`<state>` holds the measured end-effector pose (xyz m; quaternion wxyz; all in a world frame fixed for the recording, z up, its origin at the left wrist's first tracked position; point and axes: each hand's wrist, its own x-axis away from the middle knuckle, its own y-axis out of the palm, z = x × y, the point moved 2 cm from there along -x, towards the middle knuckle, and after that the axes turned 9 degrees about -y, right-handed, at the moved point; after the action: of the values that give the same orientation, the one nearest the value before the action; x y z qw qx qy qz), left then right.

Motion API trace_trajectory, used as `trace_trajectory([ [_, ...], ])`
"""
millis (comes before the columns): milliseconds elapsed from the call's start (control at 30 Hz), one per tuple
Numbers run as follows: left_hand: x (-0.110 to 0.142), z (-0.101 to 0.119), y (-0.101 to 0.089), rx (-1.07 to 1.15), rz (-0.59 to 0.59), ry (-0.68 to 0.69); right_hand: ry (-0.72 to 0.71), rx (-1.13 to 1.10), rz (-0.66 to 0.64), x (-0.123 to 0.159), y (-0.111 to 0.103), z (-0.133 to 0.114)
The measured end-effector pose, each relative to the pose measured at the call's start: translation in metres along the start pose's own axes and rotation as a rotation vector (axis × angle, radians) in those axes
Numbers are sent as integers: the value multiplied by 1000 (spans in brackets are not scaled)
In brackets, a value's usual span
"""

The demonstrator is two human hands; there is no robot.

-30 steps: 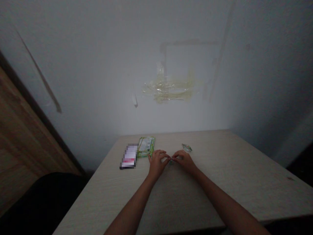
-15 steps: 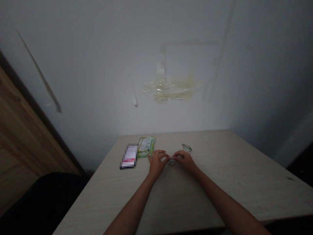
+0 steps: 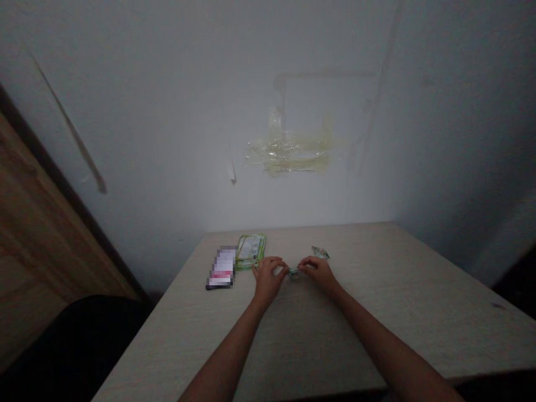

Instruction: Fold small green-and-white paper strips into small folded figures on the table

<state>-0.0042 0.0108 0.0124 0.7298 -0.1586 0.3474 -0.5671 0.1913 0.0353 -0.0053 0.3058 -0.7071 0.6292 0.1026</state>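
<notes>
Between my two hands is a small green-and-white folded wrapper (image 3: 293, 273), low over the table. Its exact shape is too small to tell. My left hand (image 3: 268, 274) pinches its left end between thumb and fingertips. At the other end, my right hand (image 3: 319, 273) is closed in a pinch as well. A second folded wrapper (image 3: 320, 253) lies on the table just beyond my right hand. Close behind my left hand is a stack of flat green printed packets (image 3: 251, 247), its lower right corner partly covered by that hand.
A phone (image 3: 221, 268) with a blurred-out screen lies left of the stack. The pale wooden table (image 3: 335, 340) meets a grey wall (image 3: 167, 111) with old tape (image 3: 293, 156) on it. A dark object (image 3: 79, 329) stands beside the table at the left.
My fingertips have drawn slightly apart, and the wrapper between them now looks wider and flatter. The stack, the phone and the other wrapper lie where they were.
</notes>
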Motion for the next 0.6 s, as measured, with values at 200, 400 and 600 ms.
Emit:
trace_trajectory([
  [200,-1,-1,-1,-5,26,-15,39,-34,42,-1,-2,-2],
  [400,-1,-2,-3,-8,33,-48,52,-61,82,-1,-3,6],
  [600,-1,-3,-3,0,33,-83,71,-50,97,-1,-4,10],
])
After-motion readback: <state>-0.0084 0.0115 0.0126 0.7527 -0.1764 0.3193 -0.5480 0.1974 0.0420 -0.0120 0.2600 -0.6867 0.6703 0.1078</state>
